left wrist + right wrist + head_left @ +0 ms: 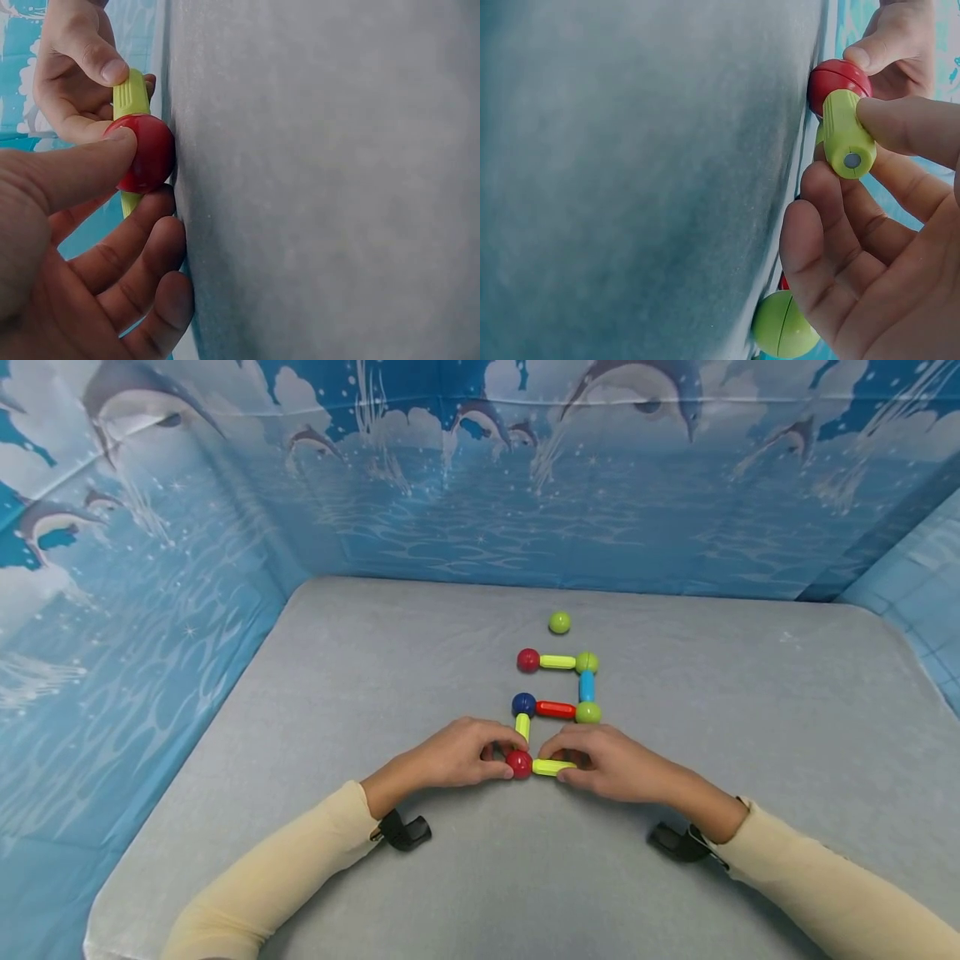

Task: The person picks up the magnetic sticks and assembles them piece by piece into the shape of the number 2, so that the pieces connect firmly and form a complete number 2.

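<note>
My left hand (467,755) pinches a red ball (519,765) between thumb and fingers, low on the grey table. My right hand (611,762) holds a yellow-green rod (551,767) by its sides, the rod's near end right at the red ball. In the right wrist view the rod's (847,139) free end shows a grey metal disc. A second yellow-green rod (522,727) runs from the red ball up to a dark blue ball (523,703). From there a red rod (556,709) leads to a green ball (588,712).
A blue rod (587,686) joins that green ball to another green ball (587,662). A yellow-green rod (557,662) links it to a red ball (528,660). Behind them lies a loose green ball (559,622). Dolphin-print curtains (480,510) enclose the table (390,660).
</note>
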Motion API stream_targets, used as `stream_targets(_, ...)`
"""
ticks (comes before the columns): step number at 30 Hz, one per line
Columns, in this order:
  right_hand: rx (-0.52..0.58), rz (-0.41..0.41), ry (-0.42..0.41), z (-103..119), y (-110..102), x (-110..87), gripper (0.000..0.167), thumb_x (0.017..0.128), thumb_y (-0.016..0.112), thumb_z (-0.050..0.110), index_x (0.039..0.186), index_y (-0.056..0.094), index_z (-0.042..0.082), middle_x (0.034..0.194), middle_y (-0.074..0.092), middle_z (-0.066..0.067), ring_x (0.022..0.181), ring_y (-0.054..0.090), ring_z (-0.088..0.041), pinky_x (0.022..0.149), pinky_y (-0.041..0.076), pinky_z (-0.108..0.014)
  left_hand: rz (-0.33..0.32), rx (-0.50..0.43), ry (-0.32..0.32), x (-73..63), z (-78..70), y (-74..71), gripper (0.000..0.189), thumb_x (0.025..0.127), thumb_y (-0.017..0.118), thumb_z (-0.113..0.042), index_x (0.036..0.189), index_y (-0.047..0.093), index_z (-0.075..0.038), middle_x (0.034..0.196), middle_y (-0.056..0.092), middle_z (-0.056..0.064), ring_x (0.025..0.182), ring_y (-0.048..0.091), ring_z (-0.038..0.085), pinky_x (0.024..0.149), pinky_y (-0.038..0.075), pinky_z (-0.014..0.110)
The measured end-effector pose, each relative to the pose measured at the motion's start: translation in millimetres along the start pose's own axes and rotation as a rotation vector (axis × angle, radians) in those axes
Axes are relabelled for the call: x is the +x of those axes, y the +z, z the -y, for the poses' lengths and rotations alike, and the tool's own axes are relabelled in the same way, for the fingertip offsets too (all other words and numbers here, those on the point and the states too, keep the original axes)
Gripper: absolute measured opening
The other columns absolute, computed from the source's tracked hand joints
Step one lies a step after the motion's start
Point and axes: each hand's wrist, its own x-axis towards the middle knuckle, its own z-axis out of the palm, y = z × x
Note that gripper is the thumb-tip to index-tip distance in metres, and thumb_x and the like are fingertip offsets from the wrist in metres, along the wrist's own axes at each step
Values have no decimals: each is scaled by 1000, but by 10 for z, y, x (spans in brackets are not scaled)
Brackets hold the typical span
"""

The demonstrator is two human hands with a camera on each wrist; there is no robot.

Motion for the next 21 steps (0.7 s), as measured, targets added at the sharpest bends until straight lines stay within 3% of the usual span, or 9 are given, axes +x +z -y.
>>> stream_targets(13, 25, 2, 6, 6, -47, -3, 23, 92, 70, 14, 115, 69, 18, 102, 67, 7, 83, 55, -5, 72, 51, -22, 4, 3, -13, -10, -30, -1, 33, 90, 73, -20, 123, 69, -19, 105, 70, -5, 76, 55, 7, 68, 46, 19)
stream_targets(21, -33, -65, 57, -47, -351, 90, 24, 93, 68, 13, 117, 69, 10, 94, 67, 3, 72, 53, -8, 63, 47, -23, 0, 32, -11, -33, -27, 3, 31, 90, 74, -22, 121, 69, -25, 102, 67, -10, 73, 54, 5, 67, 45, 18)
